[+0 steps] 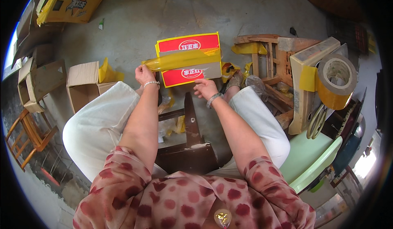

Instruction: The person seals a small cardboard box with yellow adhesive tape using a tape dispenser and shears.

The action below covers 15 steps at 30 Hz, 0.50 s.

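Observation:
A red and yellow printed carton (192,79) rests between my feet, with writing on its sides and a bare grey panel. Across its middle runs a wide strip of yellow, see-through packing tape (184,58). My left hand (145,75) pinches the tape's free left end, just past the carton's edge. Close to the carton's near edge, my right hand (205,88) has its fingers apart and nothing in it. Whether its fingertips touch the carton cannot be told.
At my right, a large roll of packing tape (323,66) sits beside an upright box (299,91), with looped handles (317,123) below. A wooden stool (273,60) lies on its side. Cardboard boxes (83,75) stand at left. A dark wooden frame (187,155) lies between my legs.

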{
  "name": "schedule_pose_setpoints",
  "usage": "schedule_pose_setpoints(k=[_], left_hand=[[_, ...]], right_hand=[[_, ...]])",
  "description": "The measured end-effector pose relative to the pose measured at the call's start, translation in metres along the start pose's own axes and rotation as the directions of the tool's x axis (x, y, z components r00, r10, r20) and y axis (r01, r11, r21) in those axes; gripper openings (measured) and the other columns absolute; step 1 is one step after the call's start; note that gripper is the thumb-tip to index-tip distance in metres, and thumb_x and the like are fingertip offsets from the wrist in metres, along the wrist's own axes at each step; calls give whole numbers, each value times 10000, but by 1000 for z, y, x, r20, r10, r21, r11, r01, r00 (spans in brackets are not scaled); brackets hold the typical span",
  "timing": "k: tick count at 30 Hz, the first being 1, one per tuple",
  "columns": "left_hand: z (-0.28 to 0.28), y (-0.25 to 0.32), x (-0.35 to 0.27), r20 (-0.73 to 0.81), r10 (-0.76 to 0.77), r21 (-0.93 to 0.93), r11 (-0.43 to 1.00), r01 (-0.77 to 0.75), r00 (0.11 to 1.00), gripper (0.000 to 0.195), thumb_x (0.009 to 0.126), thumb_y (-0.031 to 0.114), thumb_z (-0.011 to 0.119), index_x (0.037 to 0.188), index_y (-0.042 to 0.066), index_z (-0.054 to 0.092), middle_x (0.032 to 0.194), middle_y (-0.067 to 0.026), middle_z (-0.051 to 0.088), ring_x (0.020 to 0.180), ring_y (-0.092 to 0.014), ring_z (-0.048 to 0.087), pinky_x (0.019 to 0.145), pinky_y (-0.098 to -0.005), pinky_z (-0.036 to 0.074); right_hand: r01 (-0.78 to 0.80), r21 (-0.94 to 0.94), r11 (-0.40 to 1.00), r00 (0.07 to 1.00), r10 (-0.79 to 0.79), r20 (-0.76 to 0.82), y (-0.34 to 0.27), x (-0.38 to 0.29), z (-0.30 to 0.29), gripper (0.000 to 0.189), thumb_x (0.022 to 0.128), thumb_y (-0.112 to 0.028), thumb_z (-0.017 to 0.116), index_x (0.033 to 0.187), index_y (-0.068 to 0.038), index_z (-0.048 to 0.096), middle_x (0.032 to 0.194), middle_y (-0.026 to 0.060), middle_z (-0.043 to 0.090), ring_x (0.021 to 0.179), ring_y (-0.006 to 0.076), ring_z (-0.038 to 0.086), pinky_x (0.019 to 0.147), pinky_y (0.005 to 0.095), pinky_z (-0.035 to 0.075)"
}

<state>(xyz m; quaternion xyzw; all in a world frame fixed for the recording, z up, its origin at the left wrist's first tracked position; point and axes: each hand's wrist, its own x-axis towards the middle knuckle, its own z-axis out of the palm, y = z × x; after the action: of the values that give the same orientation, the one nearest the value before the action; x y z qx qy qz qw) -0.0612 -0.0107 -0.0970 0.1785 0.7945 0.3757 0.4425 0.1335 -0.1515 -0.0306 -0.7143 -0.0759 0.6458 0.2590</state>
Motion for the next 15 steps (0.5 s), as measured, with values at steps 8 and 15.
schedule_pose_setpoints(k=[8, 15], left_hand=[[-3, -9, 9, 49, -27, 2, 1000, 27, 998, 138, 869, 168, 536, 925, 43, 555, 738, -81, 582, 519, -183, 561, 411, -275, 478], [-2, -7, 7, 50, -84, -35, 996, 86, 995, 121, 867, 137, 547, 928, 33, 555, 781, -92, 590, 590, -205, 592, 454, -295, 517]], right_hand=[[3, 7, 1000, 1000, -3, -12, 3, 2, -3, 275, 826, -75, 531, 1091, -21, 579, 854, 80, 644, 617, 127, 613, 490, 235, 468], [-14, 26, 1000, 1000, 14, -26, -1, 0, -9, 287, 823, -70, 531, 1103, -20, 571, 868, 86, 644, 614, 125, 612, 493, 235, 470]])
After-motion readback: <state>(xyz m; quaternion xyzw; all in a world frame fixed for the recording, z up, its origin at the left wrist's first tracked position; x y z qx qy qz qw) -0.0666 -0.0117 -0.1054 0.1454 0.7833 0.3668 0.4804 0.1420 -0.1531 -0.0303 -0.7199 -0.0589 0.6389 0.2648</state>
